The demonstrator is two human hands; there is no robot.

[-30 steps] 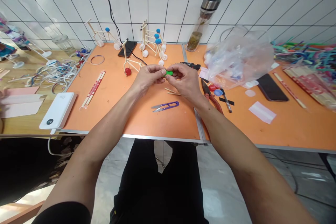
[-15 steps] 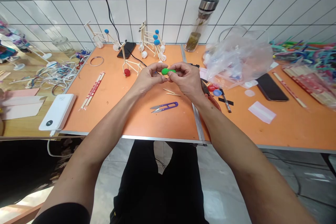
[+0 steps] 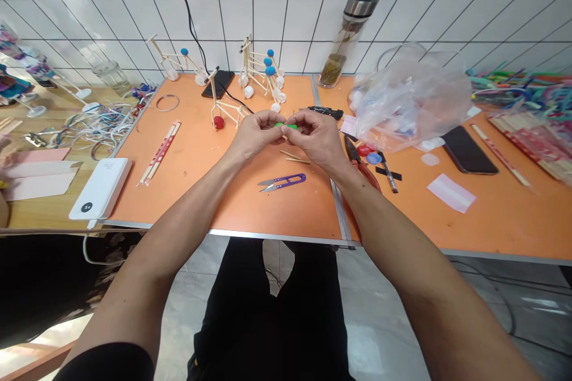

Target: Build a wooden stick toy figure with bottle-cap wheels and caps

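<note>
My left hand (image 3: 254,134) and my right hand (image 3: 315,137) meet above the orange table (image 3: 201,190), fingers pinched together on a small green piece (image 3: 285,125) held between them. Most of the green piece is covered by my fingertips. Just under my hands lie thin wooden sticks (image 3: 295,158) and purple thread snips (image 3: 283,180).
Stick-and-ball models (image 3: 263,74) stand at the back by a phone (image 3: 217,83) and a glass bottle (image 3: 346,41). Right: a plastic bag (image 3: 409,98), red pliers (image 3: 361,164), bottle caps, another phone (image 3: 468,149). Left: wrapped chopsticks (image 3: 158,152), a white power bank (image 3: 100,187), tangled cables (image 3: 96,125).
My hands have closed further over the green piece, so less of it shows than half a second ago. Both hands stay in the same spot above the table.
</note>
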